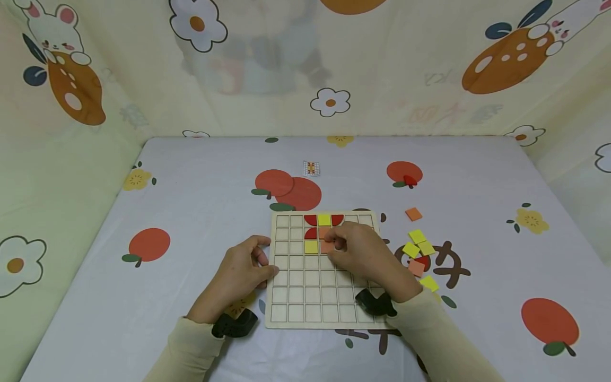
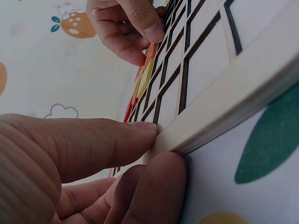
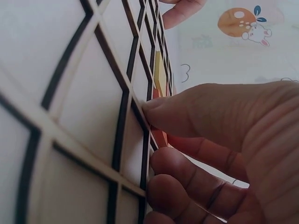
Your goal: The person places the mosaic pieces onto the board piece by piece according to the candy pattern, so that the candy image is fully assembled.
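Note:
A pale wooden grid board [image 1: 315, 313] lies on the table. My left hand [image 1: 241, 265] holds its left edge, thumb [image 2: 135, 133] on the rim and a fingertip against the side. Over the upper middle cells, my right hand [image 1: 365, 252] pinches an orange square tile [image 1: 326, 247] between thumb and fingers, at a cell beside a yellow tile [image 1: 311, 246]. Another orange tile [image 1: 323, 232] sits in the cell above, partly covered by the fingers. Red rounded tiles [image 1: 310, 219] and a yellow tile [image 1: 324, 219] fill cells in the upper rows.
Right of the board lie several loose yellow tiles [image 1: 417, 236], orange tiles [image 1: 413, 214] and a red piece [image 1: 422, 261]. Another red piece [image 1: 409, 181] lies farther back. A small card with a grid pattern [image 1: 311, 168] rests behind the board. Patterned cloth [image 1: 191, 201] covers the table.

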The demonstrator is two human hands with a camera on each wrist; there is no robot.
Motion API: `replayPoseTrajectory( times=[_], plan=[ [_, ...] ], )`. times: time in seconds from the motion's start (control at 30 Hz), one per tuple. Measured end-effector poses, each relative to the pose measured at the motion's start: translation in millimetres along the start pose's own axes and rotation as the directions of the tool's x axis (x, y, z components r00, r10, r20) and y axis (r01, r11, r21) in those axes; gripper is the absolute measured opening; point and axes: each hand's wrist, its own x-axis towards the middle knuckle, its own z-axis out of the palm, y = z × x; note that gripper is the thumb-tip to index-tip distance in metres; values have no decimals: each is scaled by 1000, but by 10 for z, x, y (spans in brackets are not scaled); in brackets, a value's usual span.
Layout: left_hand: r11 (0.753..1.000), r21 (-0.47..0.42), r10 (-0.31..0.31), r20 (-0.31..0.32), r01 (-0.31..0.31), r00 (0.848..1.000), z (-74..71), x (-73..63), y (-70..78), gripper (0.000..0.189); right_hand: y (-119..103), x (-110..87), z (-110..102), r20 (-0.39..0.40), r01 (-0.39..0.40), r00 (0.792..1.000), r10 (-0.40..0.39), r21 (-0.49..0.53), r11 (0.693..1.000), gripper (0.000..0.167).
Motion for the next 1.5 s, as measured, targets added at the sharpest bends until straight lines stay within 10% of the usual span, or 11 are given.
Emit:
replayPoseTrajectory(
  times=[0.73,1.13,1.5],
  plan=[
    [1000,16,-21,-14,21,1000,12,3,-10,60,118,-116,-131,-39,6,999,-5,18,1000,26],
    [1000,12,-5,-13,5,1000,10,6,-6,59,668,-528,-615,-143,-175,975,171,-14,984,33],
    [1000,12,-22,-12,22,1000,9,9,1,60,836,-632,-649,-94,-343,937,337,-67,937,40]
  ],
)
